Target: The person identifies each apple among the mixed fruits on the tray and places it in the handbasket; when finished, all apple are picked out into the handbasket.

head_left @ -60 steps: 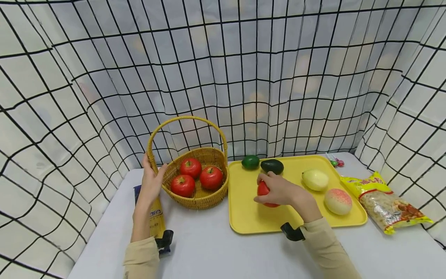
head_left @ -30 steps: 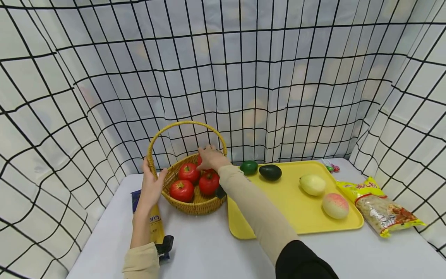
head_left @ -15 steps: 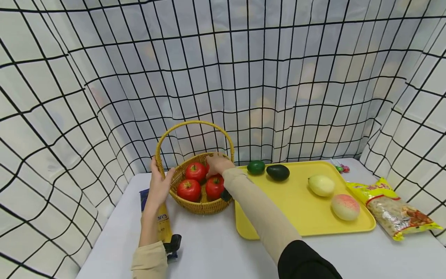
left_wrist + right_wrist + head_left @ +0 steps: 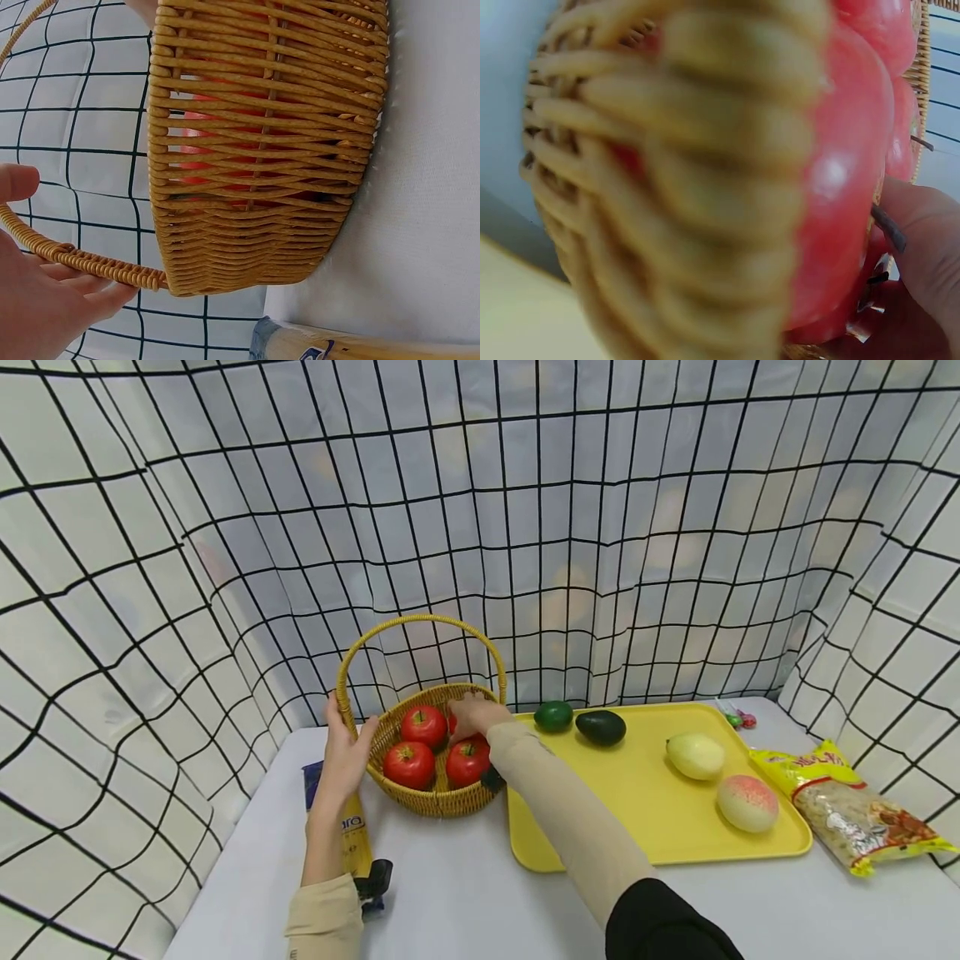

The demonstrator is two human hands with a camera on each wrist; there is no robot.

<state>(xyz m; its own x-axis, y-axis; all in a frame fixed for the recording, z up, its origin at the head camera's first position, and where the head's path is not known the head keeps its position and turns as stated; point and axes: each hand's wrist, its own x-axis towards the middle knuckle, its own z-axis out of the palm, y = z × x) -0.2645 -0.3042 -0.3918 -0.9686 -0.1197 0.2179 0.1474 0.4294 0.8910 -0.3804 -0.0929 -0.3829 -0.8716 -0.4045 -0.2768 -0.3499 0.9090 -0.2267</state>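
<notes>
My left hand (image 4: 346, 752) rests at the left side of the basket handle (image 4: 423, 618). In the left wrist view its fingers (image 4: 94, 292) lie fairly straight behind the handle, the thumb standing off it. Inside the yellow wicker basket (image 4: 442, 802) sit three red apples, one at the back (image 4: 423, 727), one at the front left (image 4: 409, 766) and one at the front right (image 4: 468, 762). My right hand (image 4: 476, 714) reaches down into the basket's back right, fingers bent round another apple (image 4: 452, 723), mostly hidden. The right wrist view shows stems beside the thumb (image 4: 930, 240).
Right of the basket lies a yellow tray (image 4: 637, 810) with a green fruit (image 4: 553, 716), a dark avocado (image 4: 600, 727), a pale yellow fruit (image 4: 695, 755) and a peach (image 4: 747, 803). A snack bag (image 4: 855, 810) lies beyond it. A yellow-blue packet (image 4: 354, 839) lies under the left forearm. Netting encloses the table.
My right hand has carried an apple from the tray leftwards into the basket and lowered it among the others. My left hand has stayed at the handle.
</notes>
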